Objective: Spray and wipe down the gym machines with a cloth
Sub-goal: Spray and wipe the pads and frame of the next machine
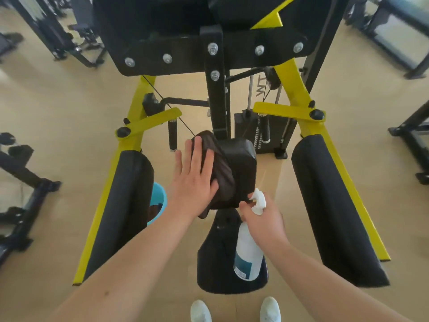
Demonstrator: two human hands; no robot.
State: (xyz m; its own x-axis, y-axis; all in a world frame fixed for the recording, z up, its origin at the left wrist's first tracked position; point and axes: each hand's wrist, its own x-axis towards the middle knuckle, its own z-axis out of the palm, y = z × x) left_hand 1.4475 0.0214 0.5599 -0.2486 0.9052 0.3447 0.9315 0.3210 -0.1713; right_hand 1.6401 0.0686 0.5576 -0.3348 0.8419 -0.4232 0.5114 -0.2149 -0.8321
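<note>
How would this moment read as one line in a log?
step: wiping | left hand: presses cloth on centre pad | right hand: holds spray bottle

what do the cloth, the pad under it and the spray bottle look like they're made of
Cloth: dark brown soft fabric, maybe microfibre; it folds and drapes.
Pad: black padded vinyl or faux leather, smooth with a dull sheen.
Spray bottle: white plastic, slightly translucent, teal label.

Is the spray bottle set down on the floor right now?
No, the right hand grips the spray bottle at its neck, holding it up over the black seat pad.
</note>
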